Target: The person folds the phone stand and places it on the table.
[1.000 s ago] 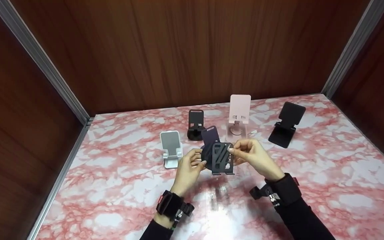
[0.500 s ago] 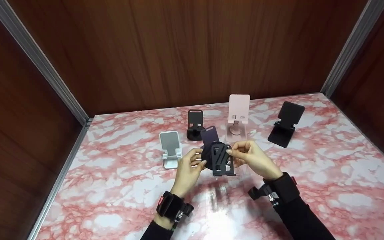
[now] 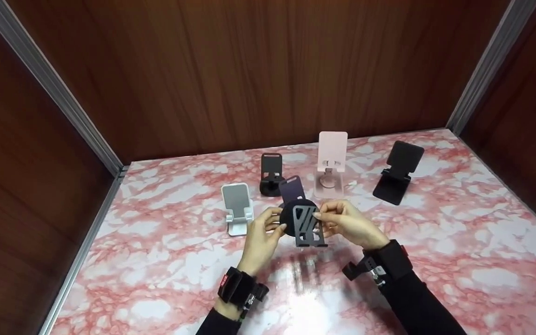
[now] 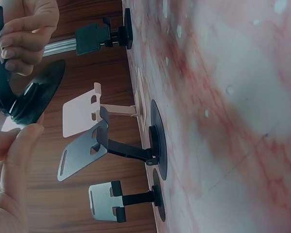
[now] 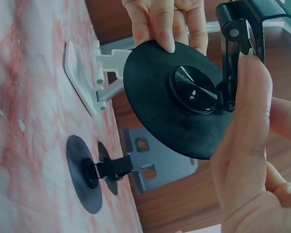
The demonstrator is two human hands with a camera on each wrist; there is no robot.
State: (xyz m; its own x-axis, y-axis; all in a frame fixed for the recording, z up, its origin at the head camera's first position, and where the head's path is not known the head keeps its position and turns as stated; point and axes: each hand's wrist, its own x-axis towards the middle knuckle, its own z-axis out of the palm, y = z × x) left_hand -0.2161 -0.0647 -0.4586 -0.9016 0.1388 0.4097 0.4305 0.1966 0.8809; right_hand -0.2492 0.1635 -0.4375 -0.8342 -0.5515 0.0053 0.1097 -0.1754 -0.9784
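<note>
Both hands hold a black phone stand (image 3: 305, 225) up in front of me, over the table. My left hand (image 3: 264, 232) pinches the edge of its round base (image 5: 155, 97), thumb on the near side. My right hand (image 3: 349, 223) grips the slotted cradle plate by its right edge, thumb on the front. In the right wrist view, a hinged arm joins the disc's shiny hub to the plate, beside the right fingers (image 5: 252, 97). Just behind the held stand is a purple phone stand (image 3: 292, 188), its base partly hidden.
A white phone stand (image 3: 237, 207) stands left of my left hand. Farther back are a small black stand (image 3: 271, 170), a pink stand (image 3: 332, 151) and a larger black stand (image 3: 400, 165) at right. Wooden panels (image 3: 268, 70) enclose the marbled table (image 3: 165, 270).
My right hand has moved slightly down and left, tilting the cradle plate lower against the round base. More of the base's upper part shows. The left hand keeps its grip.
</note>
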